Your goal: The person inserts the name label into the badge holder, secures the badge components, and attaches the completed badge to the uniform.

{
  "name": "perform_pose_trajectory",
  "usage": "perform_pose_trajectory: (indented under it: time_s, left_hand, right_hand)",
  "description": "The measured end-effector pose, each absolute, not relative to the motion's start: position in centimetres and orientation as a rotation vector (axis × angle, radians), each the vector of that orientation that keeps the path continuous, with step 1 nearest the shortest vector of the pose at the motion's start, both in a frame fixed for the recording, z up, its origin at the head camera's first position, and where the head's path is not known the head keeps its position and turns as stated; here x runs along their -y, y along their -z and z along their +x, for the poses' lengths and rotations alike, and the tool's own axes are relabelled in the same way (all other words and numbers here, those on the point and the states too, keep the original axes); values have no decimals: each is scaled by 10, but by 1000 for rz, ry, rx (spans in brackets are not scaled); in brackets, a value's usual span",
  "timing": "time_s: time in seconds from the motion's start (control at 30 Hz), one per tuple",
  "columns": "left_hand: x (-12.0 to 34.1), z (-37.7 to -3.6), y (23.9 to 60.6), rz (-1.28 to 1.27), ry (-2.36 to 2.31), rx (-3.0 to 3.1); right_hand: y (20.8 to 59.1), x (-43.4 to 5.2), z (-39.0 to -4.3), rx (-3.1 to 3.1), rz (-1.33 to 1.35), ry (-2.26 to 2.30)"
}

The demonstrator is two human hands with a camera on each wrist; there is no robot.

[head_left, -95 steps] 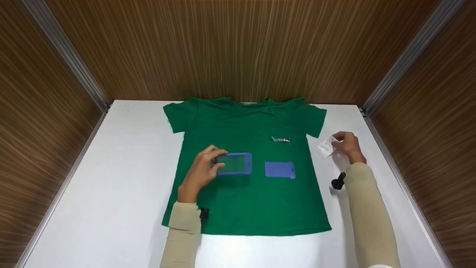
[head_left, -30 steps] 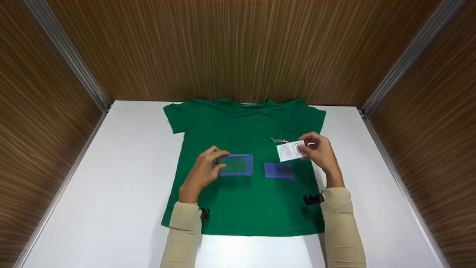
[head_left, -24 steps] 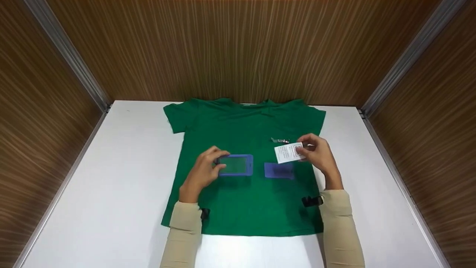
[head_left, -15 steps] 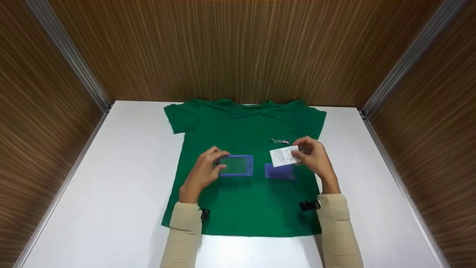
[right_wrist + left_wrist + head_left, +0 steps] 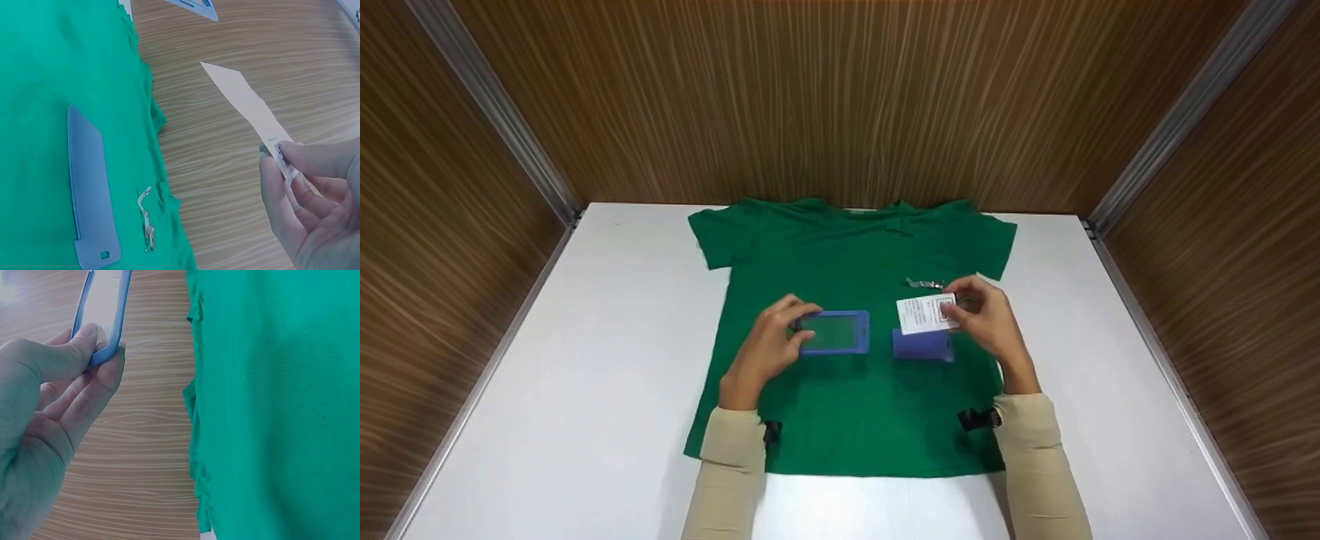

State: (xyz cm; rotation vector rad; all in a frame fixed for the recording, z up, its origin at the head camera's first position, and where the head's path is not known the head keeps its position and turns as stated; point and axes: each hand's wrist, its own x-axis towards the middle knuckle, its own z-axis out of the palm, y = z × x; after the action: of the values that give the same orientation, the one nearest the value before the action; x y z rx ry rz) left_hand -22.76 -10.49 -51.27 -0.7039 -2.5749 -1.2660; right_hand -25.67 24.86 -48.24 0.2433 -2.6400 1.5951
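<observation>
Left hand [image 5: 765, 349] fingers pinch blue frame [image 5: 835, 332] end; right hand [image 5: 986, 322] pinches white card [image 5: 924, 313] above blue backplate [image 5: 922, 345]; bare counter [image 5: 585, 360] both sides of shirt [image 5: 847, 255].

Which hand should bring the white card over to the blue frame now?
Right. The right hand already pinches the white card, raised over the green shirt. The left hand grips the blue frame, so it is occupied.
</observation>
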Motion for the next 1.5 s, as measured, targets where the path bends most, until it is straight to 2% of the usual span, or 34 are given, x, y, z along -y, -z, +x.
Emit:
perform_pose_trajectory:
  time_s: [1.5]
  left_hand:
    - [99,-225,513,-710,1265,2576]
  right_hand:
    - [483,-224,-247,2563,398,-1595]
